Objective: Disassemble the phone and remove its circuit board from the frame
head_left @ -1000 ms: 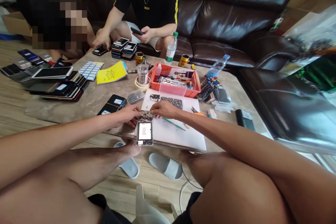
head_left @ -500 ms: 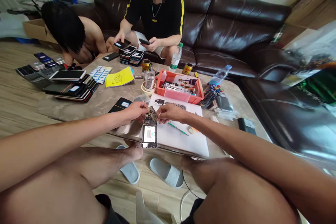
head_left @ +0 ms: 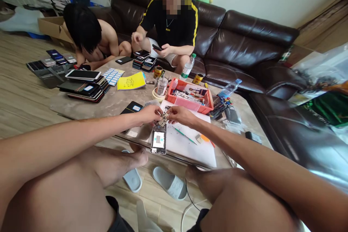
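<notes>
A small phone circuit board [head_left: 163, 119] is held up between both hands. My left hand [head_left: 150, 114] pinches its left edge. On the other side, my right hand [head_left: 179, 115] has fingers closed at the board's right edge. Just below lies an opened phone [head_left: 158, 140], its white inner panel facing up, at the front edge of the table on a white mat [head_left: 187, 152]. A green thin tool [head_left: 185, 135] rests on the mat right of the phone. Left of the hands is a black phone [head_left: 132, 108] with a white label, partly covered by my left forearm.
A red tool basket [head_left: 208, 108] stands behind the mat, beside a tape roll [head_left: 156, 93] and a bottle [head_left: 188, 67]. Phone stacks [head_left: 84, 94] fill the table's left. Two people sit across, one holding a phone [head_left: 157, 47]. Slippers [head_left: 171, 185] lie below.
The circuit board has turned, its face now more toward me. The view has shifted so things sit lower and further right. The seated person's hand has come away from the phone stack.
</notes>
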Available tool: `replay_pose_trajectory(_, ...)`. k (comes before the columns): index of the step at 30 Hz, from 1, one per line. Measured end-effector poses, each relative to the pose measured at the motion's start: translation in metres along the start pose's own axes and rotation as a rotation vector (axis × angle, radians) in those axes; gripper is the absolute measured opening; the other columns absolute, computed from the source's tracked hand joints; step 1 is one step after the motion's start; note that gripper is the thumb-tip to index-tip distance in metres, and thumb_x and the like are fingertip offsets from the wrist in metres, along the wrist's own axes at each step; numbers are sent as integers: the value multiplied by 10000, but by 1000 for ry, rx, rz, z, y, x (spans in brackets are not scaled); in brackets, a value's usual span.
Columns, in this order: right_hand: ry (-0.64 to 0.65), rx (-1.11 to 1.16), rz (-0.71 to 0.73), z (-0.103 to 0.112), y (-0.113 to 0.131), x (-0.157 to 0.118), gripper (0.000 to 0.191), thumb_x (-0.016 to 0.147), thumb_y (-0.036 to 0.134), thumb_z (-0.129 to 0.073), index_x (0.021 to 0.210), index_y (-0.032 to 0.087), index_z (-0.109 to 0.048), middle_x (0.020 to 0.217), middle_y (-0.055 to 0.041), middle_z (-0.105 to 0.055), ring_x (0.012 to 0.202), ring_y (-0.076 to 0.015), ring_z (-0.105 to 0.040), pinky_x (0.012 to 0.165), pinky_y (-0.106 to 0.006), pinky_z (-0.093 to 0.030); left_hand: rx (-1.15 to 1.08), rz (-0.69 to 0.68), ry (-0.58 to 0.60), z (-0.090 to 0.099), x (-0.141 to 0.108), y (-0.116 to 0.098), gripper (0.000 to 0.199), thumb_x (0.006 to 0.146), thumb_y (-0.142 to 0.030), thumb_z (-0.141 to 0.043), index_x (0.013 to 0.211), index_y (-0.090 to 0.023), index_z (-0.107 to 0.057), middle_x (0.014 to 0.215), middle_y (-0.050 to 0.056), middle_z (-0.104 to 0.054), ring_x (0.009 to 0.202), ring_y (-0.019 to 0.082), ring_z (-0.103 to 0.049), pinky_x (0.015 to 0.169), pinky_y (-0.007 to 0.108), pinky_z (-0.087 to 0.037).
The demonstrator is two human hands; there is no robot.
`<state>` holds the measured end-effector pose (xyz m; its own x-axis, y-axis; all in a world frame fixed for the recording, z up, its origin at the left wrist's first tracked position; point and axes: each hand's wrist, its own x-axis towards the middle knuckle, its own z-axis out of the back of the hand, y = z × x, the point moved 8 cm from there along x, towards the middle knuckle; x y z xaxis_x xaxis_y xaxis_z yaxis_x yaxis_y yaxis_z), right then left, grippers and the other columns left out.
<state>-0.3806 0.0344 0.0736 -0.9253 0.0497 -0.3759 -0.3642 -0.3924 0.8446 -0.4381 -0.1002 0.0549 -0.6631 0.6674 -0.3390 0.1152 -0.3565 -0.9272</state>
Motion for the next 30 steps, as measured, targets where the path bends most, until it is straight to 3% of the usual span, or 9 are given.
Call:
replay_pose_trajectory(4, -1, 30, 42, 2, 9, -7, 115, 855, 114, -780, 853, 156, -673, 743, -9, -717, 726, -124, -706, 635, -184, -550, -34, -14, 15, 4, 0, 0, 235, 627, -32, -792, 801, -174, -723, 657, -10, -643, 624, 167, -606, 539, 266, -505)
replay_pose_trajectory(7, 68, 101, 50, -1, 14, -12, 101, 932, 241, -746, 905, 157, -696, 871, -43, -761, 798, -129, -719, 712, -206, -574, -111, -51, 53, 5, 0, -5, 176, 640, -25, -767, 731, -164, -708, 663, -4, -657, 626, 148, -626, 631, 285, -551)
replay_pose_trajectory(11, 98, 190, -12, -1, 3, -14, 278, 1051, 391, -587, 982, 152, -710, 998, -83, -765, 802, -125, -725, 734, -228, -595, -195, -111, 87, 4, 0, -11, 177, 629, 1, -740, 706, -154, -704, 706, 6, -692, 674, 122, -652, 709, 260, -557)
replay_pose_trajectory(14, 132, 225, -69, -5, -9, -12, 183, 980, 332, -710, 1032, 157, -721, 1025, -84, -772, 804, -141, -742, 700, -229, -600, -207, -123, 115, 0, 0, -12, 180, 623, 3, -713, 711, -154, -708, 709, 10, -708, 682, 125, -664, 702, 256, -557)
replay_pose_trajectory(18, 185, 288, -100, -14, -15, -8, 203, 892, 236, -808, 1069, 172, -733, 936, -48, -780, 783, -133, -748, 707, -207, -598, -170, -116, 142, -4, 0, -12, 179, 643, -4, -663, 730, -147, -723, 692, 12, -701, 661, 137, -665, 681, 272, -568)
replay_pose_trajectory(24, 108, 275, -179, -14, -31, -2, 198, 868, 133, -817, 929, 181, -634, 718, -7, -729, 700, -141, -752, 611, -186, -577, -76, -46, 31, 13, 1, 1, 444, 724, 10, -618, 1117, -179, -699, 886, 1, -684, 683, 116, -654, 643, 253, -584)
replay_pose_trajectory(30, 41, 156, -223, -19, -45, 4, 130, 946, 109, -743, 916, 145, -622, 723, 14, -706, 665, -132, -730, 573, -202, -562, 151, 78, 6, 17, 4, 22, 206, 837, -21, -635, 1001, -144, -654, 727, -32, -585, 544, 119, -601, 490, 239, -518)
